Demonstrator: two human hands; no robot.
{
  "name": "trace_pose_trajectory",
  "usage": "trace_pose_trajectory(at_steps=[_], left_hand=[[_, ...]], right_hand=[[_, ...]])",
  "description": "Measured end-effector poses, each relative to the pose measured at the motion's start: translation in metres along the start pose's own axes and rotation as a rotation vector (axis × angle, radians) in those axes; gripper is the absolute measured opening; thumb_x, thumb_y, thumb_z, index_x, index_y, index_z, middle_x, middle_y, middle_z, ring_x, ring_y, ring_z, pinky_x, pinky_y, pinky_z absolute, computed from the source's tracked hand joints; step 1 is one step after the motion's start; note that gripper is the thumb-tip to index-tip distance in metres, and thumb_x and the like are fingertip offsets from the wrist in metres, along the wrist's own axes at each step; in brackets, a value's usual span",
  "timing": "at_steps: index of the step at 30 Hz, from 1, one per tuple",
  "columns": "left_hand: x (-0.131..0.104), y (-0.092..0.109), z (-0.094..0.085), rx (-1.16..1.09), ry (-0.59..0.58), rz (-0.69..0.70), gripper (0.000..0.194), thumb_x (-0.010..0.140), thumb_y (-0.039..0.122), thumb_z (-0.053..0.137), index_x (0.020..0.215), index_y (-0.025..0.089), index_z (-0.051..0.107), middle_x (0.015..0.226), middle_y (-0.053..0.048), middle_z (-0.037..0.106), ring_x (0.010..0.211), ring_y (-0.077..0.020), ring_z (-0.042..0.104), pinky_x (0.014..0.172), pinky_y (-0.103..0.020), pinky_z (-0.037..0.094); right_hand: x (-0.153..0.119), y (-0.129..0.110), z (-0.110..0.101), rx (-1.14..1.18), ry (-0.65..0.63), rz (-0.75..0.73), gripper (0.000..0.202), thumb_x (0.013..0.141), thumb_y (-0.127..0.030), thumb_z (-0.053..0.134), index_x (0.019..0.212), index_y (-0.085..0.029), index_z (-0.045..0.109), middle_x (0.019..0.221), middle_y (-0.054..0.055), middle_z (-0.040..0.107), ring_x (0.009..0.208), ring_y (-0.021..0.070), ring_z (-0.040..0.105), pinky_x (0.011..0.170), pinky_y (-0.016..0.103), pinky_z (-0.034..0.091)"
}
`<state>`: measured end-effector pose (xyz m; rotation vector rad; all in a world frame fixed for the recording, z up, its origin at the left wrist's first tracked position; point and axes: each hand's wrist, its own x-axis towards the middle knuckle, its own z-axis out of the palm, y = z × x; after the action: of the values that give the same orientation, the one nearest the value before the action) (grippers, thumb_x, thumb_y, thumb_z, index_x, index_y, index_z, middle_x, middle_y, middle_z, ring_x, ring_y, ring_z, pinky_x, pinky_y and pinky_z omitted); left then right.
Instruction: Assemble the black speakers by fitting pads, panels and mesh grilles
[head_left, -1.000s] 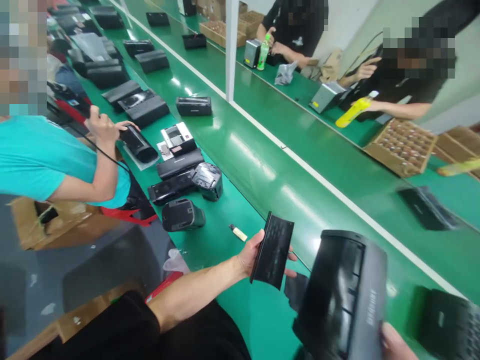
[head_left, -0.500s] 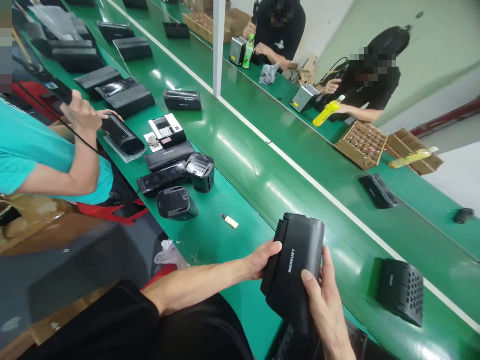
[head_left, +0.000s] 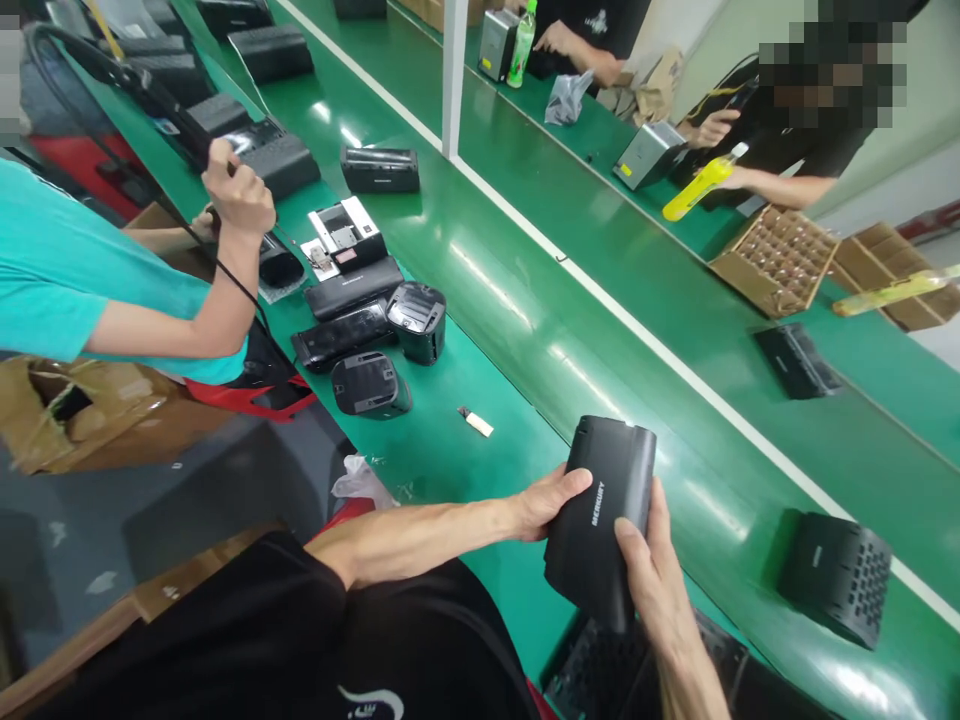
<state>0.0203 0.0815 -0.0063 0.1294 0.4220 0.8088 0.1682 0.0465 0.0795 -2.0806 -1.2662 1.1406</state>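
Note:
A black plastic housing marked MERKURY (head_left: 604,520) is held up above the table's near edge, tilted, between both hands. My left hand (head_left: 551,500) grips its left side, thumb on the front face and fingers hidden behind. On the opposite side, my right hand (head_left: 651,560) wraps it with the thumb flat near the lettering. Just below lie dark perforated housings (head_left: 592,670), partly covered by the held one and my forearm. To the left on the green table are a small cream-handled blade (head_left: 476,422) and two black end-up housings (head_left: 371,385) (head_left: 418,320).
A co-worker in a teal shirt (head_left: 150,290) works at the left with a corded tool. Two people sit across the green conveyor (head_left: 510,270). A perforated black housing (head_left: 836,580) rests on it at right. A white post (head_left: 452,80) stands mid-line. Cartons (head_left: 776,262) lie beyond.
The separate strip that stood out along the housing's left side now looks flush with its body. My view has shifted slightly. The co-worker's tool hand has moved up and right.

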Motion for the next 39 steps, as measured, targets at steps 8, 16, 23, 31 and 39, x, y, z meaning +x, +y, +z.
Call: trace_pose_trajectory(at_steps=[8,16,23,31,39], left_hand=[[0.005,0.012,0.004,-0.004,0.360,0.168,0.079,0.065,0.058,0.096,0.122,0.018,0.060,0.100,-0.007,0.073,0.086,-0.0213,0.070,0.082,-0.037,0.057],[0.001,0.038,-0.003,0.185,0.246,0.119,0.091,0.063,0.069,0.092,0.133,0.021,0.059,0.116,-0.010,0.071,0.099,-0.0250,0.069,0.089,-0.041,0.056],[-0.019,0.145,-0.014,0.866,-0.142,0.006,0.114,0.057,0.042,0.100,0.158,0.028,0.050,0.154,-0.012,0.056,0.138,-0.0374,0.056,0.115,-0.050,0.046],[-0.142,0.112,-0.020,1.101,0.008,-0.353,0.096,0.082,0.057,0.080,0.163,0.029,0.038,0.164,-0.011,0.044,0.143,-0.0396,0.048,0.121,-0.052,0.037],[-0.159,0.119,-0.020,1.228,0.024,-0.444,0.083,0.085,0.063,0.074,0.153,0.028,0.043,0.136,-0.009,0.059,0.116,-0.0308,0.058,0.102,-0.042,0.048]], right_hand=[[-0.034,0.022,0.037,0.129,0.139,-0.014,0.118,0.077,-0.066,0.080,0.170,-0.030,0.017,0.175,0.017,0.018,0.152,0.0437,0.040,0.110,0.059,0.051],[-0.052,0.030,0.073,0.247,0.500,-0.107,0.103,0.073,-0.061,0.086,0.155,-0.027,0.035,0.153,0.017,0.043,0.136,0.0395,0.053,0.108,0.057,0.050],[-0.080,0.047,0.030,0.533,0.189,0.080,0.103,0.060,-0.055,0.094,0.147,-0.030,0.045,0.139,0.013,0.060,0.113,0.0335,0.063,0.097,0.048,0.053],[-0.171,0.059,0.026,0.659,-0.167,0.424,0.099,0.063,-0.063,0.091,0.149,-0.034,0.051,0.139,0.013,0.065,0.118,0.0375,0.066,0.101,0.053,0.052],[-0.190,0.066,0.047,0.554,-0.207,0.323,0.088,0.077,-0.064,0.082,0.151,-0.033,0.047,0.157,0.014,0.051,0.138,0.0392,0.054,0.114,0.054,0.042]])
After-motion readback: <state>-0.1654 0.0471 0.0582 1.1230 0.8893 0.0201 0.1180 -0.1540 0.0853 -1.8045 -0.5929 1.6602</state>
